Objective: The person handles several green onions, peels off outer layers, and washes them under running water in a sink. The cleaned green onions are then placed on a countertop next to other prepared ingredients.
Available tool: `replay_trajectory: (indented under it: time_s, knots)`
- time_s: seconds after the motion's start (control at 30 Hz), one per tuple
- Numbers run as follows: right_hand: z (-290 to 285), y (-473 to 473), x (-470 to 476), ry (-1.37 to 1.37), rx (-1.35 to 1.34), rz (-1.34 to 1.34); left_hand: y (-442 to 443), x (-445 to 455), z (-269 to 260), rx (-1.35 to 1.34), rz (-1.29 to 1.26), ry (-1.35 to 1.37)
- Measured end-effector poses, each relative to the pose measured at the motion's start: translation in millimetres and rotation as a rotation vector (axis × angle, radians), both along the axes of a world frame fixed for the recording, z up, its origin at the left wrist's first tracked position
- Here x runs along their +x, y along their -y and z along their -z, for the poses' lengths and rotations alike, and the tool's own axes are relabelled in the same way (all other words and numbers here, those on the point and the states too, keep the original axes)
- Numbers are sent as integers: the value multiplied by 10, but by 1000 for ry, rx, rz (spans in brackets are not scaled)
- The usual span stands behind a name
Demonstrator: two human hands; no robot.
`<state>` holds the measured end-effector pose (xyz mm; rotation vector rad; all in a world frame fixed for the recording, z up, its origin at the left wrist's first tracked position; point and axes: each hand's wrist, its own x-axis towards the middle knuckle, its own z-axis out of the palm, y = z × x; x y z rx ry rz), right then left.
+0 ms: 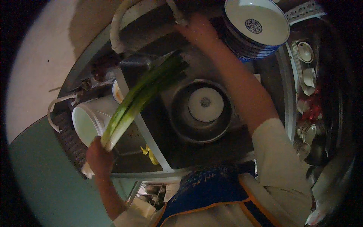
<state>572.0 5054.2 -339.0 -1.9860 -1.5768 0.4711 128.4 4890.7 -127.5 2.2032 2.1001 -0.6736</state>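
My left hand grips a bunch of leeks or large green onions by the pale root ends. The dark green tops slant up and to the right over the sink. My right hand reaches forward to the faucet lever or spout at the back of the sink; the dim, blurred view does not show exactly how the fingers sit on it. In the basin below stands a round metal pot with a pale patterned bowl inside. No water can be made out.
Stacked blue-rimmed bowls stand behind my right forearm. A white bucket lies tilted in the left basin, near something yellow. The metal sink divider runs between the basins. Spoons and small dishes line the right side.
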Motion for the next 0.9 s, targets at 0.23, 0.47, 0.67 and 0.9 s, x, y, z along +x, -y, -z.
replay_trajectory:
  time_s: [0.23,0.47,0.67,0.9]
  knots:
    - [160,-442,-30,369,-359,-298,1080,-126,298,-137,-537,354]
    - [568,378,-510,-425,163,200,1716,-91,411,-258,-557,609]
    - [57,2635,-1776,-946,-686,-555,1838,-22,401,-333,-591,787]
    - [-1000,3662,-2776,-2162,-844,-243,2029,594,9,-138,-400,444]
